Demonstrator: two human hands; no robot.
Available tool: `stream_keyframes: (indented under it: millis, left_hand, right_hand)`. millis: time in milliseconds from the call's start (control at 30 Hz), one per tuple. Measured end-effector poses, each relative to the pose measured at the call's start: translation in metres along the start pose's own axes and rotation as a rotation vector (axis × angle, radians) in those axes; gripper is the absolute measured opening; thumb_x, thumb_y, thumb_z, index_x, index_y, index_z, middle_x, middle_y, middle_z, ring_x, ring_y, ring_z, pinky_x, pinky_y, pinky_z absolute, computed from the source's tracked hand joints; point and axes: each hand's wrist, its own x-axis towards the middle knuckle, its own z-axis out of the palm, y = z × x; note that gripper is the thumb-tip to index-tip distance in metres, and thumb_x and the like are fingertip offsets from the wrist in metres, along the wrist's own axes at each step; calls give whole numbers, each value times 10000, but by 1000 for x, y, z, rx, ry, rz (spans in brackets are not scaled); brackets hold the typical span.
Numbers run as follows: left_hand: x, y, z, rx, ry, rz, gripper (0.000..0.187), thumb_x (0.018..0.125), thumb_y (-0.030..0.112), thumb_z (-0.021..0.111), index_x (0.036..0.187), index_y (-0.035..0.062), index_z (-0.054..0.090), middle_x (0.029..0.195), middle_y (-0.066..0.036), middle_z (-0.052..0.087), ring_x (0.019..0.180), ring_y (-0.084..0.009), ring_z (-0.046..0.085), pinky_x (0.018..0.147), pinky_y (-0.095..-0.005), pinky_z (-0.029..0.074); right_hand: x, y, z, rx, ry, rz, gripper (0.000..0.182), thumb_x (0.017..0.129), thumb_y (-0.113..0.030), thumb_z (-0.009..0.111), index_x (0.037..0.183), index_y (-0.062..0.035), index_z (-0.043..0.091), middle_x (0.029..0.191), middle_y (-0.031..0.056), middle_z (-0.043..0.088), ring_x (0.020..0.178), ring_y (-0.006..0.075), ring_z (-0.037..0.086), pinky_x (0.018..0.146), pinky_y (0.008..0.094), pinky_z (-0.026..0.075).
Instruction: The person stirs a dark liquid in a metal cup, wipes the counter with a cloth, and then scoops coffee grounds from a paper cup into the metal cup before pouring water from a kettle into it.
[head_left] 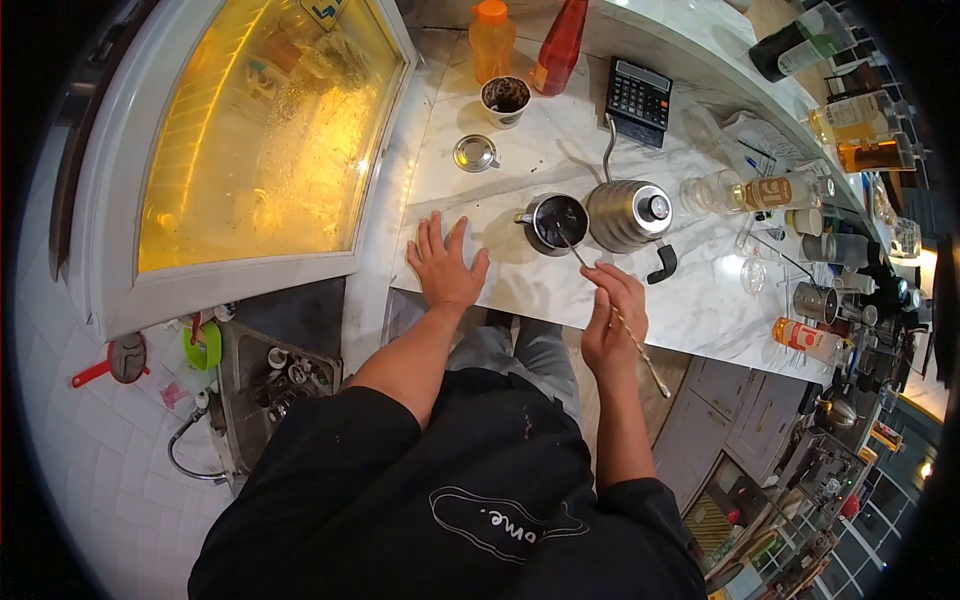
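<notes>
My right hand (612,312) pinches a long twisted bar spoon (632,342). The spoon's lower end dips into a metal cup (529,237) holding dark liquid. On the marble counter (475,205), my left hand (447,266) lies flat with fingers spread, to the left of the cup. A steel gooseneck kettle (622,222) stands just right of the cup, its black handle toward me. Beyond my left hand lies a round metal lid (475,153). Behind that is a paper cup (505,101) with dark, wet-looking grounds inside.
An orange-capped bottle (491,45), a red bottle (560,45) and a calculator (638,95) stand or lie at the back. Several bottles and glasses crowd the right side. A lit glass-door cabinet (270,140) flanks the counter, with a sink (245,385) below it.
</notes>
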Motion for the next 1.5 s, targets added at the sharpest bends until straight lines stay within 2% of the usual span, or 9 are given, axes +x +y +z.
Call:
stream_keyframes:
  millis: [233,433,533,800,1067,1100,1233,1367,1500]
  left_hand:
    - [-1,-1,1,-5,0,0,668,878,455,706,1485,214,566,1658,-158,334,1550,-382,246,1240,-618,130]
    - [-2,-1,2,0,25,22,686,873,437,719,1495,202,549,1654,-166,338,1537,-389,266,1225,-608,151]
    - [-1,-3,3,-1,24,22,684,876,438,716,1495,201,548,1655,-165,336,1538,-387,265,1226,-607,150]
    - [-1,-1,1,7,17,18,679,877,440,713,1491,197,553,1657,-166,333,1540,-385,261,1223,-610,158]
    - [0,0,0,-2,12,3,677,870,426,724,1488,203,559,1648,-170,349,1534,-389,272,1218,-613,166]
    - [-1,0,0,-7,9,4,675,872,438,721,1488,211,563,1647,-166,349,1542,-384,260,1226,-612,156]
    - [0,-1,0,-11,13,5,668,871,438,723,1482,214,571,1645,-162,354,1541,-384,262,1226,-611,160]
    - [-1,-1,1,-8,20,8,667,871,429,722,1482,208,568,1648,-165,350,1533,-390,272,1218,-609,169]
    - [-1,0,0,-1,17,7,671,873,436,718,1485,211,562,1653,-163,341,1535,-389,269,1219,-608,167]
  right_hand:
    - [-13,5,5,11,101,89,230,972,-1,596,1167,-45,710,1155,176,728,1105,365,669,993,457,497]
    - [-8,4,10,-5,61,-10,210,1002,-28,573,1163,-48,706,1174,179,725,1104,366,666,981,450,502]
    - [-1,3,4,-39,100,59,243,1060,-49,494,1138,-5,720,1152,187,730,1110,334,689,982,397,526]
    - [-1,-3,5,-32,26,-91,216,1045,-23,511,1129,-5,709,1138,180,739,1100,343,692,977,414,520]
    - [-10,1,-1,-35,82,30,240,1052,-45,503,1140,-10,724,1148,188,734,1114,330,690,980,402,524]
    - [-11,-2,0,3,63,20,211,984,-5,584,1145,-41,714,1149,186,729,1094,356,671,973,437,502]
    - [-1,2,5,-18,66,19,211,984,-10,595,1157,-45,711,1150,182,731,1094,362,670,970,437,504]
    - [-2,5,-6,-8,95,74,239,1048,-12,496,1138,-6,718,1166,193,729,1116,326,690,990,389,521]
    - [-9,-3,-2,-18,25,31,203,980,-4,601,1148,-43,708,1156,186,730,1110,364,671,984,442,506]
